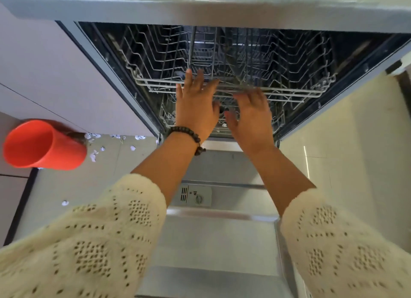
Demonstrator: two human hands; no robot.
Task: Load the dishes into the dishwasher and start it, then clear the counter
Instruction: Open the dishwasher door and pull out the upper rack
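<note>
While the grey wire upper dishwasher rack [231,84] sits inside the open dishwasher, left hand [195,106] and right hand [251,117] press spread, straight fingers against its front rail; an orange plastic cup [42,144] stands far left.

An open dishwasher [222,59] with its door [222,237] folded down. Both hands, left [195,106] and right [251,117], reach flat-fingered to its upper rack [289,84]. An orange cup [42,145] sits left of it.

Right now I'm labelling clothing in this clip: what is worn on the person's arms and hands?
Both arms wear loose cream knitted sleeves with an openwork eyelet pattern, pushed up to bare the forearms. The left wrist carries a dark beaded bracelet. The left hand and right hand are bare.
</note>
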